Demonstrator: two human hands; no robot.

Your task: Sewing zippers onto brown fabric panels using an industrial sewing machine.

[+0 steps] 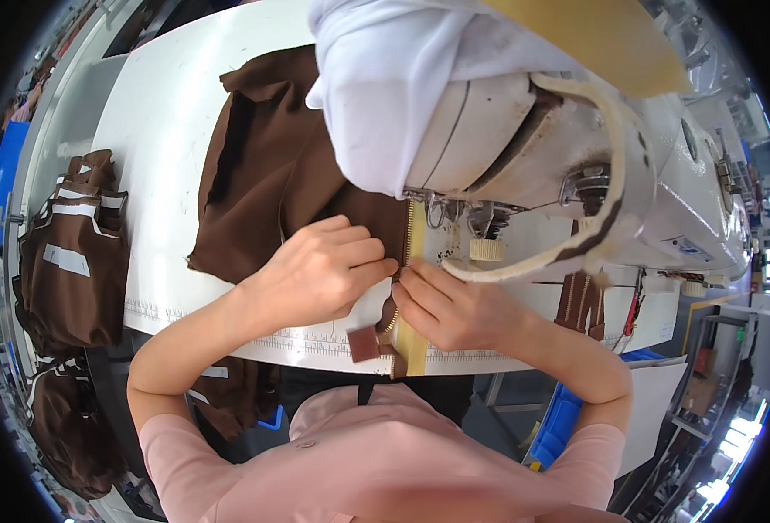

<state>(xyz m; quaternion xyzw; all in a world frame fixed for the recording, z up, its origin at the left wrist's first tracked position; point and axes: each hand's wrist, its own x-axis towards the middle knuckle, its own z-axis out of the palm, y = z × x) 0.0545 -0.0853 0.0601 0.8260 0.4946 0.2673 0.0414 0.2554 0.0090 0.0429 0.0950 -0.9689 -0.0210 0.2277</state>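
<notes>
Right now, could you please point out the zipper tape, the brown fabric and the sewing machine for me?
zipper tape (414, 344): head view, on the yellow strip near the table's front edge.
brown fabric (258, 166): head view, on the flat middle of the cloth.
sewing machine (490, 131): head view, on its cream-coloured head.

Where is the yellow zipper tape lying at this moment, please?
In the head view, the yellow zipper tape runs down the table's centre from under the sewing machine, between the left hand and right hand, along the brown fabric.

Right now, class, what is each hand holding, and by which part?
Both hands pinch the yellow zipper tape against the brown fabric: left hand at its left edge, right hand just below.
</notes>
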